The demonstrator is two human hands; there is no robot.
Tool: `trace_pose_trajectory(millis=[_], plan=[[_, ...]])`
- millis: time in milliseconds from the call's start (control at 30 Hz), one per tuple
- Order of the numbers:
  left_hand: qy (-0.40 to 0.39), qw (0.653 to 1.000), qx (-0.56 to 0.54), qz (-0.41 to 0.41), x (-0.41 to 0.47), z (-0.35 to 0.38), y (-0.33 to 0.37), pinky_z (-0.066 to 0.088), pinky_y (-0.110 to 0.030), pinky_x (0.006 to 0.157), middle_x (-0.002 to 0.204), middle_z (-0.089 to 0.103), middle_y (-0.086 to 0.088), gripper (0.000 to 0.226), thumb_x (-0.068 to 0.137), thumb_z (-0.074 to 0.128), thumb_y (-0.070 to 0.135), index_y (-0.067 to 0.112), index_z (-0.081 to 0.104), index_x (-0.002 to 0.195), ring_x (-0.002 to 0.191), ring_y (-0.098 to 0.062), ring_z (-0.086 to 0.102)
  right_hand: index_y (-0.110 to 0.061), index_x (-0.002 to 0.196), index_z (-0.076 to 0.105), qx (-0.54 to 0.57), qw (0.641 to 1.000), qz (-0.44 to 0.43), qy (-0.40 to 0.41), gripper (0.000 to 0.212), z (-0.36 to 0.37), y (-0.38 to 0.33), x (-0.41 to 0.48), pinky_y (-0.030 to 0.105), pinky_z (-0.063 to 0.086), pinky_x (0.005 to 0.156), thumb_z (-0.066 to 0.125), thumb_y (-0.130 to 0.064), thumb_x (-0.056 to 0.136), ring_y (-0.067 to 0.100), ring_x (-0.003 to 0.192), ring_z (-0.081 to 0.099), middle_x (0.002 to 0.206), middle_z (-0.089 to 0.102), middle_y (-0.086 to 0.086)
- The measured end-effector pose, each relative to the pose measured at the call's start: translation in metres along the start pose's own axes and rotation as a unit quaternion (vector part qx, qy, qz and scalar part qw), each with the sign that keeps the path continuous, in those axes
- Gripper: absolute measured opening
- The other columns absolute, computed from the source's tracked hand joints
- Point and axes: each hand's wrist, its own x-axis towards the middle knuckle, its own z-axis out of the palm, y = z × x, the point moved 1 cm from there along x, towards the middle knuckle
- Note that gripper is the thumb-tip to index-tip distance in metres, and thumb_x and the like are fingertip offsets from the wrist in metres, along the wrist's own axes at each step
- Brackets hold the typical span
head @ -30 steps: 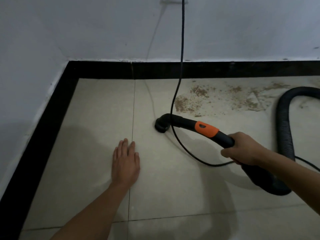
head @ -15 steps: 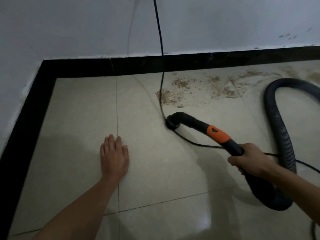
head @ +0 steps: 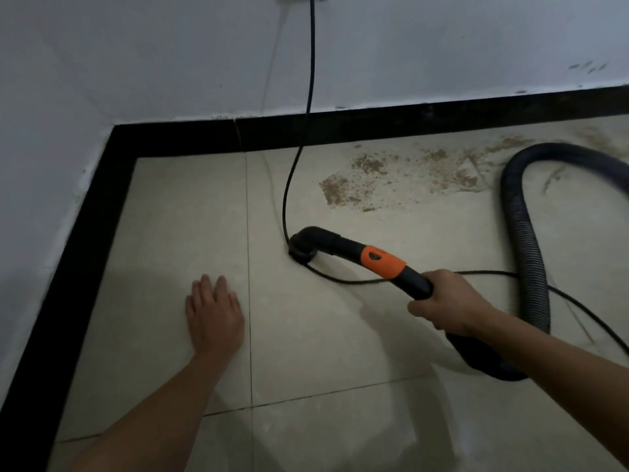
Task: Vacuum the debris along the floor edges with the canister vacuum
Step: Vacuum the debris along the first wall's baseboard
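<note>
The person is working bare-handed: the left hand [head: 214, 318] and the right hand [head: 449, 304] are both showing uncovered. The left forearm [head: 153, 413] and right forearm [head: 561, 362] are likewise showing bare up to the frame edge.

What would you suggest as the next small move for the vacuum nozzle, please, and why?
Probably push the nozzle forward and slightly right onto the brown debris near the black baseboard. The right hand holds the vacuum handle, yet the nozzle sits on bare tile right by the power cord, short of the nearest debris patch.
</note>
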Motion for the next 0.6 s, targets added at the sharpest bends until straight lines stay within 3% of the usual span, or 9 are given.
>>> trace_pose_trajectory(millis=[133,300,433,600], plan=[[-0.036,0.999,0.007,-0.013,0.003,0.005,0.005,0.024,-0.052,0.111,0.145,0.038,-0.028,0.044,0.096,0.049,0.021,0.004,0.050,0.136,0.135,-0.044,0.031,-0.025,0.077,0.058,-0.062,0.996,-0.018,0.069,0.016,0.016,-0.031,0.028,0.023,0.037,0.046,0.070,-0.030,0.069,0.011,0.055,0.058,0.062,0.060,-0.006],[-0.034,0.999,0.006,0.023,0.009,0.009,0.021,0.025,-0.052,0.111,0.143,0.040,-0.030,0.044,0.095,0.052,0.024,0.002,0.053,0.134,0.134,-0.045,0.034,-0.022,0.089,0.057,-0.028,0.993,0.015,0.112,0.021,0.023,-0.059,0.066,0.023,0.034,0.047,0.069,-0.029,0.074,0.015,0.058,0.057,0.070,0.059,-0.001],[-0.051,0.996,-0.017,0.066,0.020,0.018,0.055,0.020,-0.048,0.115,0.148,0.036,-0.027,0.047,0.097,0.050,0.027,0.004,0.049,0.138,0.139,-0.041,0.029,-0.024,0.079,0.056,0.002,0.997,0.010,0.075,0.016,0.021,-0.048,0.056,0.027,0.047,0.051,0.070,-0.027,0.071,0.018,0.057,0.063,0.066,0.063,0.000],[-0.038,0.997,-0.044,0.044,0.027,0.033,0.088,0.015,-0.049,0.117,0.149,0.033,-0.027,0.049,0.096,0.048,0.027,0.003,0.046,0.139,0.139,-0.044,0.024,-0.024,0.076,0.061,0.038,0.993,0.057,0.095,0.014,0.008,0.026,0.003,0.035,0.054,0.051,0.072,-0.026,0.068,0.019,0.050,0.064,0.057,0.065,0.002]])
